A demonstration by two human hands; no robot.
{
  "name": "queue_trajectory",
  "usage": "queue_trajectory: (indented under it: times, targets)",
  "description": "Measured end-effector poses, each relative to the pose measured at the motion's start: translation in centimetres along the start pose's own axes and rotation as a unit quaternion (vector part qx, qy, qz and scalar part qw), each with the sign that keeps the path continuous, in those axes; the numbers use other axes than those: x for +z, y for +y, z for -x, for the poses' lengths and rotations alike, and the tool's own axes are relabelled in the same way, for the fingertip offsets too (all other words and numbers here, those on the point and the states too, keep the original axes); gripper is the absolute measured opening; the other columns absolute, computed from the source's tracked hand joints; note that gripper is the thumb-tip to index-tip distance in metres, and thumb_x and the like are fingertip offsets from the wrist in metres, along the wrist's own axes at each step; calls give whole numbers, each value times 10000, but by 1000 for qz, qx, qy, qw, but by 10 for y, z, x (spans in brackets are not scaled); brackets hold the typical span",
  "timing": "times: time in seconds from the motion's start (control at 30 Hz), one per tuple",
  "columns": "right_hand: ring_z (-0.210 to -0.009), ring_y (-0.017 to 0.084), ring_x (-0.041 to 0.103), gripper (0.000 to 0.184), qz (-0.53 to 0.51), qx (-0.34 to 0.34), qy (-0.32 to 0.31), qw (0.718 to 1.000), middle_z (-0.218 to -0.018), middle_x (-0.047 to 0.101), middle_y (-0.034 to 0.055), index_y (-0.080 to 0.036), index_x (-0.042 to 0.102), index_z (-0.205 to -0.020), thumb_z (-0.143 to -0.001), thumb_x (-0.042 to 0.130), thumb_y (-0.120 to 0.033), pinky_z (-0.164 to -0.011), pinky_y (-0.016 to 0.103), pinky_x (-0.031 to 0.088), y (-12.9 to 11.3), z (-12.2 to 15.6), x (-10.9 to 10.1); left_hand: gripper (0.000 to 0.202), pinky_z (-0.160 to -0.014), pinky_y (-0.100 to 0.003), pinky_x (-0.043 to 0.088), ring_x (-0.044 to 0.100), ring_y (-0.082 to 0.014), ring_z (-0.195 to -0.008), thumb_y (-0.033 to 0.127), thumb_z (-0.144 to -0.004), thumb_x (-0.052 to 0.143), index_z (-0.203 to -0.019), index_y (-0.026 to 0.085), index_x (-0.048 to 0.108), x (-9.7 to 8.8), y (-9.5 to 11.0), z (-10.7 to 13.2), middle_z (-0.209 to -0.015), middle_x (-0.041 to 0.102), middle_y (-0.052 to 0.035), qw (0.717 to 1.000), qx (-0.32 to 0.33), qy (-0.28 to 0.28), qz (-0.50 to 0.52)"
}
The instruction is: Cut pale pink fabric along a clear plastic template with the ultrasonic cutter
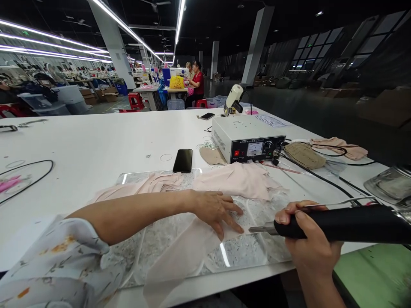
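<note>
My left hand (pixel 216 210) lies flat with fingers spread on a piece of pale pink fabric (pixel 189 244) that rests on a glass plate (pixel 244 252) near the table's front edge. My right hand (pixel 308 246) is wrapped round the black handle of a handheld tool (pixel 340 223). Its metal tip (pixel 258 229) points left, just short of my left fingertips and low over the fabric's edge. A cable runs from the tool toward a white control box (pixel 248 139) with a dial and red switch.
More pink fabric (pixel 237 179) is bunched behind my left hand. A black phone (pixel 183 160) lies on the white table (pixel 96 145). Padded cups (pixel 304 155) and cables sit to the right of the box. People sit at stations far behind.
</note>
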State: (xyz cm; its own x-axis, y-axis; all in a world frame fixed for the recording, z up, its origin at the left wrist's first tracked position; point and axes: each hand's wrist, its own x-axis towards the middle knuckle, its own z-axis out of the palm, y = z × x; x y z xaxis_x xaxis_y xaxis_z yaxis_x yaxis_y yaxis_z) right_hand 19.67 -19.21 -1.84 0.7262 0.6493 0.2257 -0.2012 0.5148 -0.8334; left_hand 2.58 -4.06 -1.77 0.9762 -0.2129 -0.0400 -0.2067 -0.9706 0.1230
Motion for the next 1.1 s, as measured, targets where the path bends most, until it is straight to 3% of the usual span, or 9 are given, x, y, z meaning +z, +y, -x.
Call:
queue_trajectory:
  times: [0.2,0.47,0.63,1.1]
  targets:
    - [-489,103,509,189,4,-10,4,1000,-660,555,-25,-193,554,-728,-602,695,-188,-486,277,447,-2,1,-1,507,-986,-365,440,520,-272,-1224,499,-763,771,-1247,436,633,-3,1,-2,-1416,525,18,998,-31,-28,38]
    - [-454,100,479,153,10,4,-17,1000,-642,516,-32,-196,542,-718,-619,658,-203,-461,290,451,-7,16,-1,512,-1061,-439,372,409,-324,-1342,495,-844,694,-1333,392,580,-11,1,-4,-1500,432,0,993,-44,-79,80]
    - [-464,99,485,149,8,9,-25,1000,-644,513,-36,-198,548,-727,-631,662,-196,-470,293,465,-4,20,3,491,-1069,-428,363,444,-317,-1310,465,-764,781,-1235,457,641,-10,0,-6,-1441,495,58,989,-69,-54,122]
    - [-459,107,504,87,54,-40,-55,996,-640,552,-23,-190,565,-717,-670,637,-174,-460,303,478,-1,22,8,464,-1031,-453,399,467,-331,-1288,513,-769,758,-1218,467,649,-1,-4,-6,-1414,527,49,993,-45,-27,102]
